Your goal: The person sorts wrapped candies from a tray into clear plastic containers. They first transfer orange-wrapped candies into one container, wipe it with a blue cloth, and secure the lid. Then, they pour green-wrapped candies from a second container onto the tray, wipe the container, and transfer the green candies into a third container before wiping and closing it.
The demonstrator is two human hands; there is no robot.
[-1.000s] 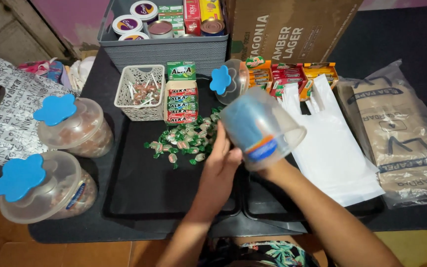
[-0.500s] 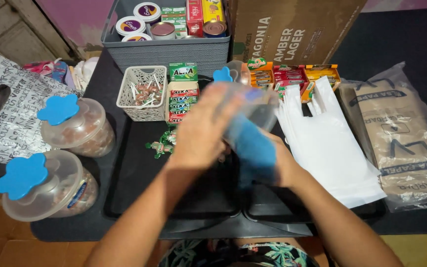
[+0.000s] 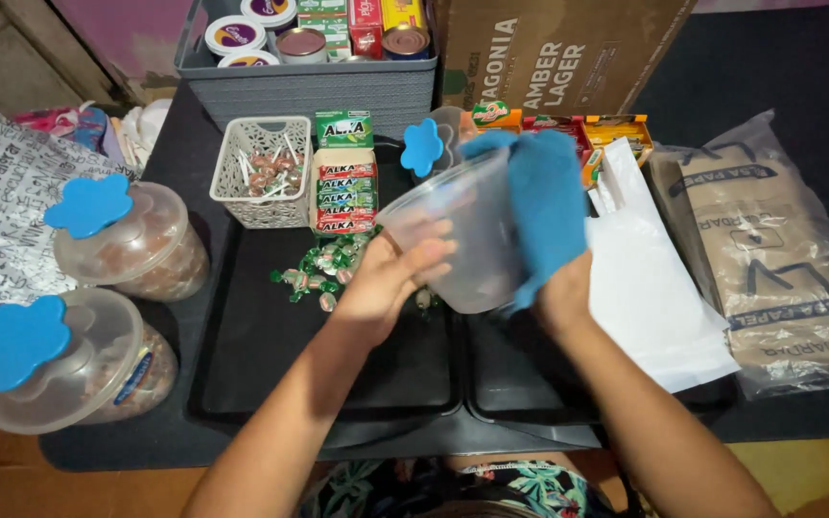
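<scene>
The jar (image 3: 467, 240) has tipped sideways, left hand (image 3: 390, 278) gripping its side, right hand (image 3: 558, 288) pressing a blue cloth (image 3: 544, 206) on it.

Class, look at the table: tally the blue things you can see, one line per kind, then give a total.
Blue flower-shaped lids: 3 (first lid, second lid, third lid)
Blue cloth, pressed on the clear container by the right hand: 1
Total: 4
</scene>
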